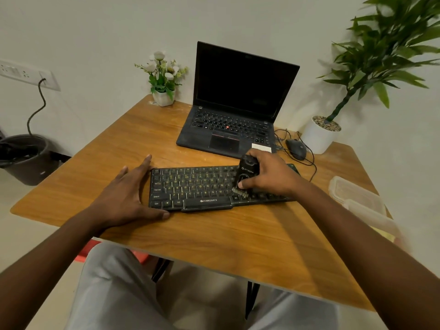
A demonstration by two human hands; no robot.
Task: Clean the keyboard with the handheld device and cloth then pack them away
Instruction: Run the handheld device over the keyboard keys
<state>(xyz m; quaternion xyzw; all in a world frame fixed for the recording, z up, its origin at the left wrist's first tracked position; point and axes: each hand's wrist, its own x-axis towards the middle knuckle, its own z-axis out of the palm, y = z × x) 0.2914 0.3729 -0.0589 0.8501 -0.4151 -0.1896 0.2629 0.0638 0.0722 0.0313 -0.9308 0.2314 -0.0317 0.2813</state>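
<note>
We are brushing the keyboard (202, 186) with the device (245, 173).

We are holding the device in our right hand (270, 175), with fingers curled round it and the thumb on its front. Its brush end is pointing down toward 6 o'clock onto the keys, and its body is leaning up toward 12. The keyboard is lying long from 9 to 3 on the table (214, 246). Our left hand (128, 194) is lying flat, fingers straight, against its 9 o'clock end. We think most keys left to brush lie toward 9.
</note>
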